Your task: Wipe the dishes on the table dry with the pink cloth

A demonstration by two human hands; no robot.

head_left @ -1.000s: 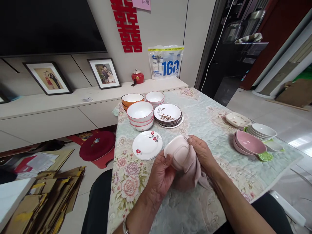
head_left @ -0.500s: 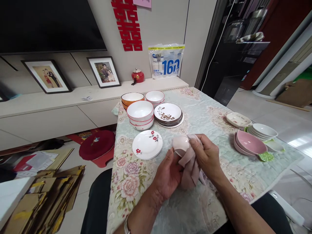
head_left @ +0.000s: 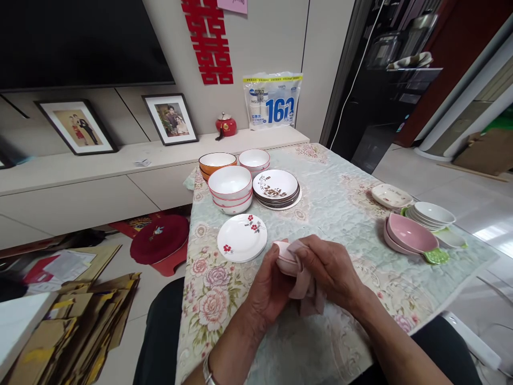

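Observation:
My left hand [head_left: 265, 291] grips a small white bowl [head_left: 284, 261] between thumb and fingers, low over the near part of the table. Pinched in my right hand [head_left: 334, 270] is a pale pink cloth [head_left: 308, 293], pressed against the bowl and hanging below it. My fingers and the cloth hide part of the bowl. Beyond my left hand lie white plates with red flowers [head_left: 240, 243]. Behind them stand red-rimmed white bowls [head_left: 230, 184] and a stack of brown-rimmed plates [head_left: 277, 187].
Orange bowls [head_left: 206, 161] and another white bowl stack [head_left: 254, 159] stand farther back. To the right are pink leaf-shaped dishes [head_left: 411, 235], small white bowls [head_left: 435, 214] and an oval dish [head_left: 390, 195]. A flowered tablecloth [head_left: 336, 198] covers the table. Flattened cardboard [head_left: 76, 331] lies on the floor at left.
The small bowl has been turned and lowered slightly toward me. My right hand has moved down and a little left with the cloth, over the bowl. The other dishes stay put.

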